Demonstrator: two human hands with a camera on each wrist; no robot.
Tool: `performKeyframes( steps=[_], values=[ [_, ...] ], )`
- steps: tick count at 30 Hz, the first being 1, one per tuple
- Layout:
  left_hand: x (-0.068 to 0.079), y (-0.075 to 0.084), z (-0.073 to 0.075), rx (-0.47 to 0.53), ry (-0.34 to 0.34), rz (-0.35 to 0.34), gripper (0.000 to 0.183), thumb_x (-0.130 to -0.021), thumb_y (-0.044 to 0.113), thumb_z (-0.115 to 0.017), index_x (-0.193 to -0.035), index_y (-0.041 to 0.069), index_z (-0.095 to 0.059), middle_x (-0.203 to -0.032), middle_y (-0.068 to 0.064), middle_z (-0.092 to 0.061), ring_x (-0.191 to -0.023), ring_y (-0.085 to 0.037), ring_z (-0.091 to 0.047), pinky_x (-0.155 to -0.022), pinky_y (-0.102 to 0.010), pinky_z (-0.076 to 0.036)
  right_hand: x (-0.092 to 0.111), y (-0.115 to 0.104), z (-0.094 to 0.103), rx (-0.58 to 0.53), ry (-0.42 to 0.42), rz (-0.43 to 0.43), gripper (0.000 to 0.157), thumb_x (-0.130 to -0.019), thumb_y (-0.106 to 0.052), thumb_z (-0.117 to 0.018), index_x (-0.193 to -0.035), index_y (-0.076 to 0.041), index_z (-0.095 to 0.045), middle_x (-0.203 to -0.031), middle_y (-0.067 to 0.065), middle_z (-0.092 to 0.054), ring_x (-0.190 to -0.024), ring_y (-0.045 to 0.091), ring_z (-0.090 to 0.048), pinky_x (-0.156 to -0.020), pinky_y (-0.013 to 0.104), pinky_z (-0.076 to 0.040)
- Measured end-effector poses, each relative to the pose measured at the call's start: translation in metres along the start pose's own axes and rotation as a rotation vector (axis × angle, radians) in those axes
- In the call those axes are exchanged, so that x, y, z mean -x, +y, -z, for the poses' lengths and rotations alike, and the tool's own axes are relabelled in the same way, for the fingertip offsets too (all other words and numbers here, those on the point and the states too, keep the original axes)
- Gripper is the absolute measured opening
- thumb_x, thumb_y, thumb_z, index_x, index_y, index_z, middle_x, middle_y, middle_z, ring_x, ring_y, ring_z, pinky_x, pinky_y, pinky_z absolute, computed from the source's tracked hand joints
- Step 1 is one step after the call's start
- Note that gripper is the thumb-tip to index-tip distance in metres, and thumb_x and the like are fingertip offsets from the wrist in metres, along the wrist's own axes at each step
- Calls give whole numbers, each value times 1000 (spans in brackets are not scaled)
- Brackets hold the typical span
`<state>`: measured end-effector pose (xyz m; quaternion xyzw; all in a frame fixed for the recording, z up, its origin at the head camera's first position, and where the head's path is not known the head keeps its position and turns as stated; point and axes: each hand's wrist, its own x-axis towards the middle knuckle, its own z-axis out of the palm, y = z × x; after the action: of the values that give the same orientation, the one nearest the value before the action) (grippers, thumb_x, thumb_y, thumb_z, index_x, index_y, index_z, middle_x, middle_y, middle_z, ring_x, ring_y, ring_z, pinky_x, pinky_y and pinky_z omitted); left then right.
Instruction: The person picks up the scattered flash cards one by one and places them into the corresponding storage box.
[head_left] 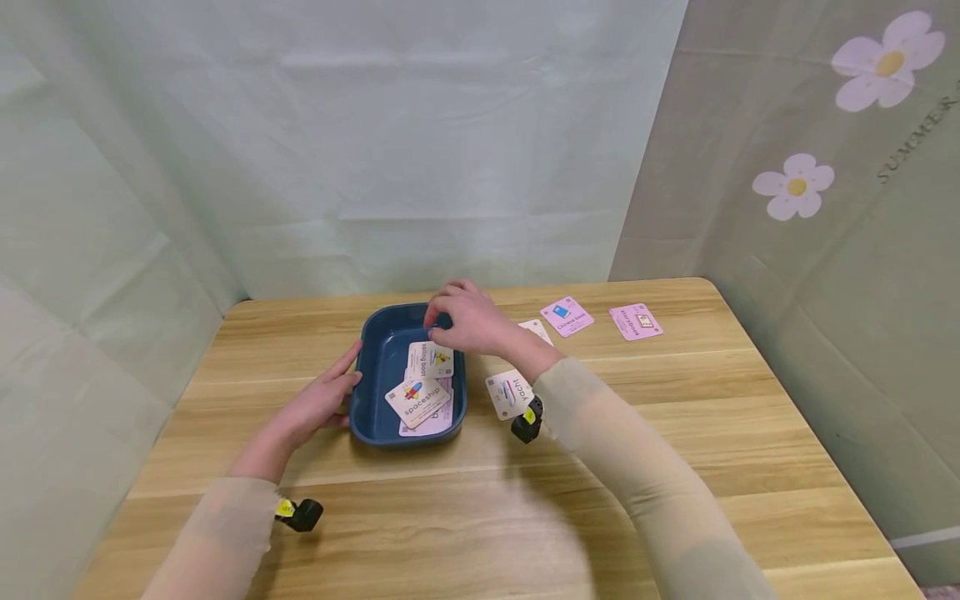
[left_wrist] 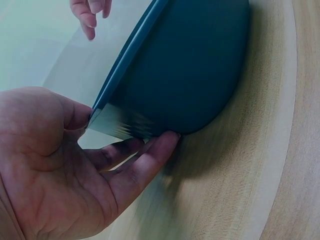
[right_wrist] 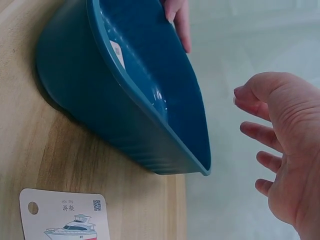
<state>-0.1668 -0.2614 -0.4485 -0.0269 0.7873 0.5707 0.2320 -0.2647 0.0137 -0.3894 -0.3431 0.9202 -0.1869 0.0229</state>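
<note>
A dark blue bin stands on the table. My left hand touches its outer left side; in the left wrist view the thumb is at the rim and the fingertips rest low on the wall. Inside lie a spaceship card, a sailing boat card and a partly covered pink card. My right hand hovers over the bin's far right corner, fingers loosely bent, holding nothing. A yacht card lies on the table under the right wrist.
A Chinese book card and a storybook card lie to the right near the table's back edge. Another white card is partly hidden by the right forearm. Pale curtains hang behind and beside the table.
</note>
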Motion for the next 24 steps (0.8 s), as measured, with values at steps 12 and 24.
performKeyframes(
  steps=[12,24],
  values=[
    [-1,-1,0,-10,3,0,63,-112,28,-30,-163,40,4,-164,-28,-14,-113,-35,-59,-74,-38,-55,8,-1,10,-13,12,35,28,-95,-34,-68,-121,-26,-71,-142,-4,-57,-144,26,-31,-116,49,-26],
    [-3,-3,1,-17,1,0,63,-112,28,-31,-164,39,4,-165,-28,-15,-115,-35,-57,-77,-37,-54,14,7,15,4,45,67,40,-95,-36,-69,-134,-25,-66,-138,-5,-60,-142,26,-33,-116,46,-25]
  ],
)
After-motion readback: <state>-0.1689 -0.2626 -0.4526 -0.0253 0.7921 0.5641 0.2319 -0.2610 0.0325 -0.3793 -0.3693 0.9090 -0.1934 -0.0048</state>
